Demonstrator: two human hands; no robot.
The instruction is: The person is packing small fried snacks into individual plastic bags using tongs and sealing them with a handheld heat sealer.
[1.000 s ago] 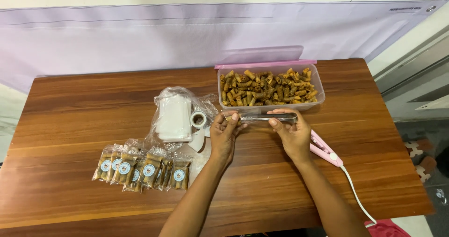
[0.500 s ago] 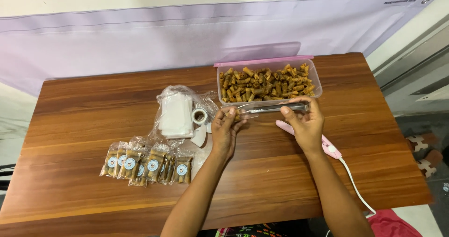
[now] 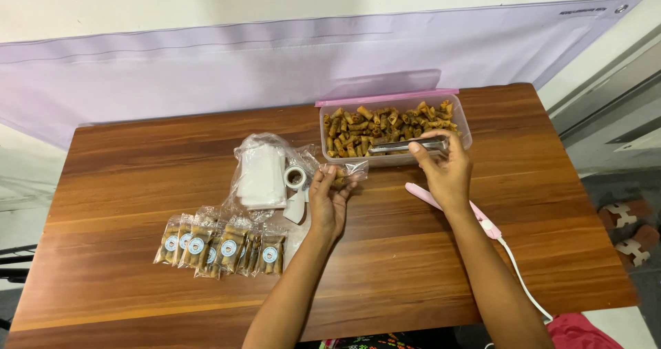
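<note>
Two hands are working beside the snack tub (image 3: 463, 118): the right hand (image 3: 444, 173) is gripping metal tongs (image 3: 406, 145) over its near edge, and the left hand (image 3: 328, 201) is pinching a small clear bag (image 3: 350, 171) just left of it. Filling seems underway; the tongs likely need snacks next.

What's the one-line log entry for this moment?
left hand: holds small clear bag | right hand: holds metal tongs over snack container
</note>
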